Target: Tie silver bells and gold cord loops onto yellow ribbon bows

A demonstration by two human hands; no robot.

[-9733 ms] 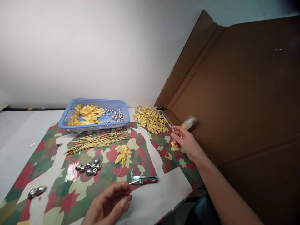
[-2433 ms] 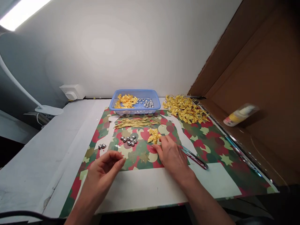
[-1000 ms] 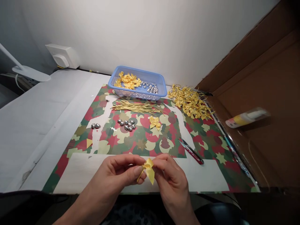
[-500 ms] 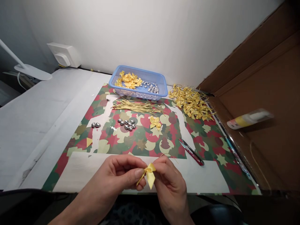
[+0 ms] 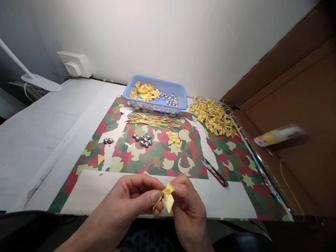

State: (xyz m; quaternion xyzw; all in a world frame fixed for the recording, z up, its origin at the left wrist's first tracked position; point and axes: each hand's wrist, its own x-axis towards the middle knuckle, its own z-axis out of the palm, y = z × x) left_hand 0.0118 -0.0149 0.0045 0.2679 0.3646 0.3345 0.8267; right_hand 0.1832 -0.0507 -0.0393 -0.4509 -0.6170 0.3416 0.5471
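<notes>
Both my hands meet at the near edge of the table and pinch a small yellow ribbon bow (image 5: pixel 167 196). My left hand (image 5: pixel 131 201) grips it between thumb and fingers from the left. From the right, my right hand (image 5: pixel 187 206) holds it too, and a thin gold wire (image 5: pixel 189 174) sticks up from those fingers. Further out on the patterned paper (image 5: pixel 231 157) lie a few more yellow bows (image 5: pixel 173 137), a cluster of silver bells (image 5: pixel 142 139) and a bundle of gold wires (image 5: pixel 152 120).
A blue basket (image 5: pixel 181 103) with bows and bells stands at the back. Beside it lies a pile of finished bows (image 5: pixel 214 115). Red snips (image 5: pixel 214 171) lie right of my hands. A glue bottle (image 5: pixel 278 134) rests on the cardboard (image 5: pixel 301 105). Two bells (image 5: pixel 107 140) lie left.
My right hand took a bow from the paper and brought it to the near edge, where my left hand joined it. In the last half second the bow barely moved.
</notes>
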